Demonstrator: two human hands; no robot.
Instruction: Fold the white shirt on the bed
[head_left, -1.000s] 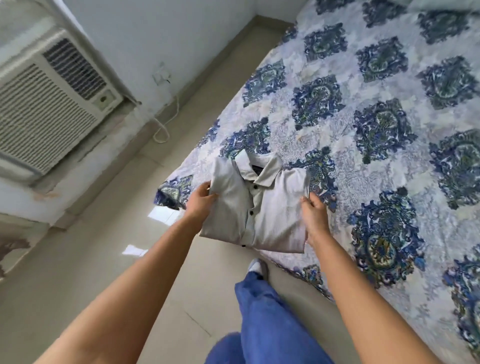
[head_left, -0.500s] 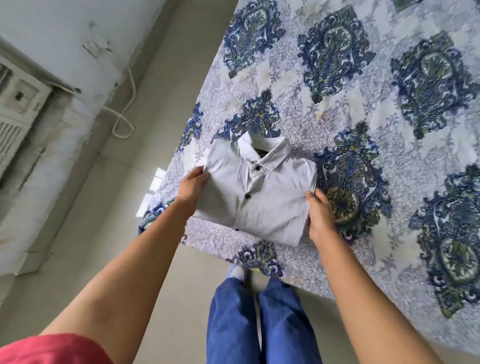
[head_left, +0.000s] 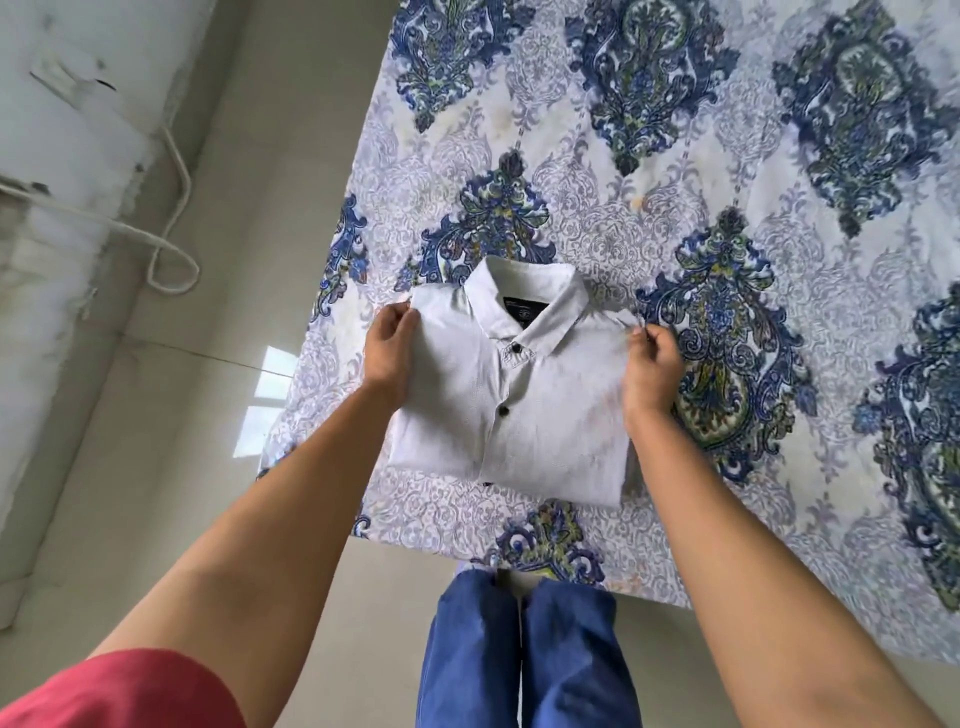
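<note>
Although the white button-front cotton shirt (head_left: 511, 405) already lies as a compact rectangle on the blue-and-lilac patterned bedspread (head_left: 675, 208), both hands are on it. It sits near the bed's near corner, collar pointing away from the person, front placket up with two dark buttons showing and a dark label visible inside the neck. The sleeves are out of sight, presumably tucked underneath, and the lower hem appears doubled under, leaving a neat bottom edge with one slightly uneven layer peeking out at the right side.

The left hand (head_left: 388, 348) has its fingers curled together, pinching the cloth at the shirt's left shoulder corner. The right hand (head_left: 652, 364) is likewise closed, nipping the fabric at the right shoulder corner, where a small pucker rises between thumb and fingers.

By my reading, the folding itself is essentially complete: what remains looks like squaring the shoulders, smoothing the faint creases across the chest, and letting go. Beside the bed runs a pale tiled floor (head_left: 156, 493), and a white cable (head_left: 171, 260) loops down the wall at left.
</note>
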